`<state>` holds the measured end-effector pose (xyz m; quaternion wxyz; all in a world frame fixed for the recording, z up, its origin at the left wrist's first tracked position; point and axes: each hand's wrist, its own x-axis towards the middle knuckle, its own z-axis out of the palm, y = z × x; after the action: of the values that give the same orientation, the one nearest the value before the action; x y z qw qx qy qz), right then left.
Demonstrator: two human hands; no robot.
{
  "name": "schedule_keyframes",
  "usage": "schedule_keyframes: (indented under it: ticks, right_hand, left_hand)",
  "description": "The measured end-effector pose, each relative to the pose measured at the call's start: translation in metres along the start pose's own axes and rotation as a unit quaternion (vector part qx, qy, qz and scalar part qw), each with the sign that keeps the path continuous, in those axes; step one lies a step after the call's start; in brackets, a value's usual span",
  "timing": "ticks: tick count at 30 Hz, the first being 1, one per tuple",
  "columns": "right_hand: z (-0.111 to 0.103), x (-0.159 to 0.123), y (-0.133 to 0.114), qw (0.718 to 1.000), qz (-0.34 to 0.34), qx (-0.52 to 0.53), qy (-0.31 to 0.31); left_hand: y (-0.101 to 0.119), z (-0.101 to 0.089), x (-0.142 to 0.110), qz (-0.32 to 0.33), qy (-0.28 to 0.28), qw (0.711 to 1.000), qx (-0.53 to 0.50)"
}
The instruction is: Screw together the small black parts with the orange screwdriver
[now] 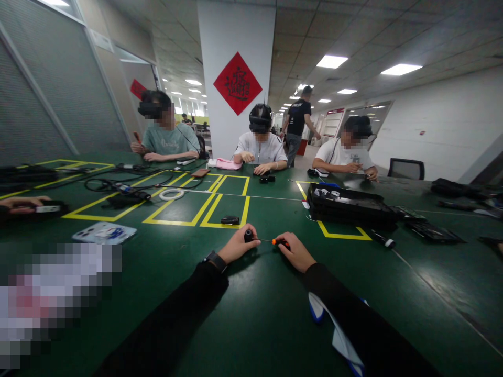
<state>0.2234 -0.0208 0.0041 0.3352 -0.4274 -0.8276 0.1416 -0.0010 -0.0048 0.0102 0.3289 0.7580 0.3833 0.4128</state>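
My left hand (238, 245) is closed around a small black part (249, 235), held just above the green table (251, 324). My right hand (294, 251) grips a small screwdriver with an orange handle (280, 242); its thin shaft points left to the black part. Both hands sit close together at the table's middle, in black sleeves, and a dark watch (215, 260) is on my left wrist. A small black object (230, 220) lies on the table just beyond my hands, inside a yellow taped box.
Three seated people with headsets work at the far side; another person walks behind them. A black tray (348, 204) lies at right, cables (118, 191) and a white ring (171, 194) at left, a phone case (104, 232) near left. Another person's hand (21, 204) rests at far left.
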Motion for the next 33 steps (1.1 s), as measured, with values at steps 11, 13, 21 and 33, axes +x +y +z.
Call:
schedule_keyframes:
  ticks: [11, 13, 21, 33]
  right_hand:
    - [-0.0021, -0.0015, -0.0034, 0.999, 0.008, 0.032, 0.016]
    - [-0.0021, -0.0019, -0.0036, 0.999, 0.008, 0.034, 0.022]
    - [-0.0063, -0.0017, -0.0090, 0.999, 0.002, 0.037, 0.026]
    - [-0.0017, 0.0009, -0.0006, 1.000, 0.008, -0.007, 0.015]
  left_hand:
    - [-0.0021, 0.0005, -0.0001, -0.001, -0.002, 1.000, -0.004]
    - [-0.0020, 0.0006, -0.0003, -0.002, -0.002, 1.000, 0.001]
    - [0.0001, 0.0006, -0.0011, -0.015, 0.005, 1.000, -0.004]
    - [-0.0035, 0.0009, -0.0010, -0.010, 0.006, 1.000, -0.003]
